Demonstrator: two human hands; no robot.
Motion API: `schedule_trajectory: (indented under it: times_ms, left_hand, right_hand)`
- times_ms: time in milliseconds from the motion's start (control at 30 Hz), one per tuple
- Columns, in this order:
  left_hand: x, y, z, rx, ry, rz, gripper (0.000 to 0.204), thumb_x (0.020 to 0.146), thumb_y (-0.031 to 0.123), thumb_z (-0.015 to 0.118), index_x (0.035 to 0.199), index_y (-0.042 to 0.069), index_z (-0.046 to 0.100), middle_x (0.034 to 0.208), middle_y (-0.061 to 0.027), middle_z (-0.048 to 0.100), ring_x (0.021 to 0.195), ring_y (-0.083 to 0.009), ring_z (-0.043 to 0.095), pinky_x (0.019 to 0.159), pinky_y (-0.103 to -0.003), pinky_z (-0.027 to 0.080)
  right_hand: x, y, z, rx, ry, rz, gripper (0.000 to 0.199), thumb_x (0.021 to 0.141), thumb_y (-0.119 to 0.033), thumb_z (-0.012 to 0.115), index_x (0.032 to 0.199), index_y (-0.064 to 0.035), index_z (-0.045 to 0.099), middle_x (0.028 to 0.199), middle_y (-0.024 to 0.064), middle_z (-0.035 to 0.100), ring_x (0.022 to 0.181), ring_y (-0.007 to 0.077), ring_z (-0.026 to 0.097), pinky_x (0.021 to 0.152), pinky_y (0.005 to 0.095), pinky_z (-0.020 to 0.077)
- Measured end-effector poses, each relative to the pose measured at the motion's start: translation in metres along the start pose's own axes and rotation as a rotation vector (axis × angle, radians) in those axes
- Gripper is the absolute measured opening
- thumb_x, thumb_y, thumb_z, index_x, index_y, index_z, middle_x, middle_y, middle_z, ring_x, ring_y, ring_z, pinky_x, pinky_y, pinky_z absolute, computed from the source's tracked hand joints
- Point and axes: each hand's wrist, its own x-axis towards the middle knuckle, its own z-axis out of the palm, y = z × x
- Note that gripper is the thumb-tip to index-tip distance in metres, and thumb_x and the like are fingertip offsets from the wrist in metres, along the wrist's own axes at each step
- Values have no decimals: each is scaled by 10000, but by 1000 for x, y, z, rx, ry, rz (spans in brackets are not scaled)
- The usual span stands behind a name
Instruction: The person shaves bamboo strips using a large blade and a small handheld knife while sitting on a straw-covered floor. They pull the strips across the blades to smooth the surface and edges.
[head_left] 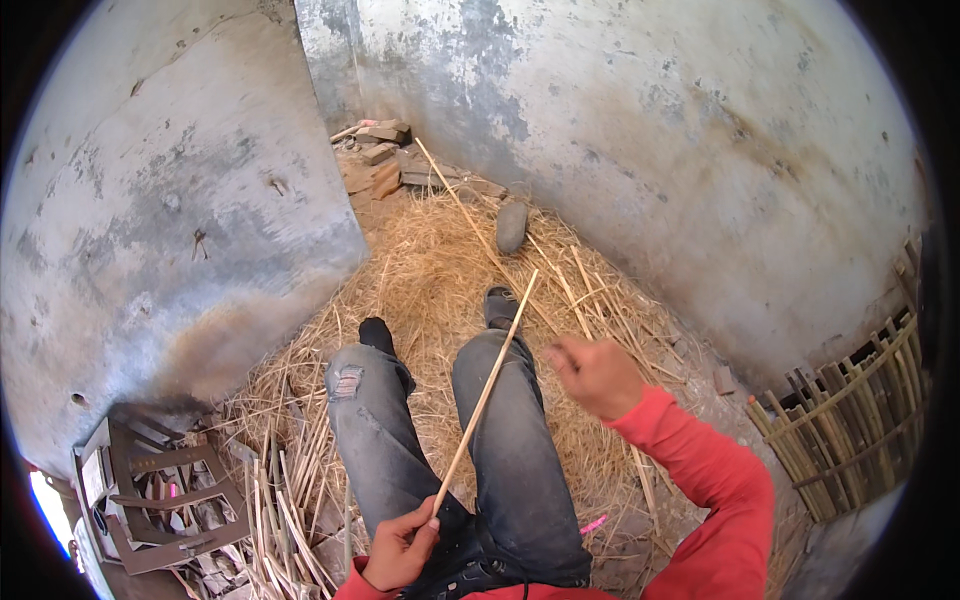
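Note:
My left hand (pixel 403 548) is low in front of my lap, its thumb and fingers pinched round the near end of a thin pale bamboo strip (pixel 484 395). The strip slants up and to the right over my jeans, and its far end is loose beyond my right knee. Off to the right of the strip, apart from it, my right hand (pixel 594 377) hovers above the straw with its fingers curled in. Whatever those fingers may hold is hidden. Both arms wear red sleeves.
Loose straw and shavings (pixel 420 250) cover the floor, with a long strip and a grey stone (pixel 512 228) beyond my feet. Bamboo pieces (pixel 275 520) and a brown metal frame (pixel 180 500) lie left. A slatted bamboo basket (pixel 850 420) stands right. Stained walls (pixel 640 120) close in.

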Motion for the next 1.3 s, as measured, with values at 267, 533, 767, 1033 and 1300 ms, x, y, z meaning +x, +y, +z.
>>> schedule_trajectory:
  times_ms: [267,533,767,1033,1300]
  left_hand:
    - [4,23,4,-411,-155,-279,412,1073,78,511,1485,69,526,685,31,384,509,-60,317,457,-236,245]
    - [2,30,0,-568,-196,-395,424,1079,99,490,1502,67,498,674,32,306,518,-67,270,475,-244,225]
    - [-13,26,-3,-565,-207,-447,441,1061,104,510,1500,61,491,680,21,280,521,-82,236,495,-256,220]
    - [-31,22,-10,-581,-208,-413,440,1090,101,453,1529,67,457,689,25,311,542,-82,295,501,-246,258]
    - [-84,-13,-42,-444,-100,-481,501,989,213,643,1456,62,540,658,69,395,519,-60,361,451,-207,271]
  right_hand:
    - [-15,-7,35,-194,-64,-96,425,970,-462,635,869,-49,639,684,170,641,592,387,648,551,482,498]
    - [-19,-21,26,-73,-311,152,617,954,-639,572,881,-29,630,666,235,643,628,441,660,585,540,513]
    - [-15,-4,28,-103,-357,166,708,945,-695,534,778,-19,665,673,225,653,657,433,671,616,531,531]
    - [8,16,31,-124,-441,123,710,964,-701,491,846,-40,722,696,200,670,705,428,676,685,531,532]
    - [69,169,10,-136,276,521,779,1004,-648,464,787,61,704,626,242,605,612,371,616,643,482,471]
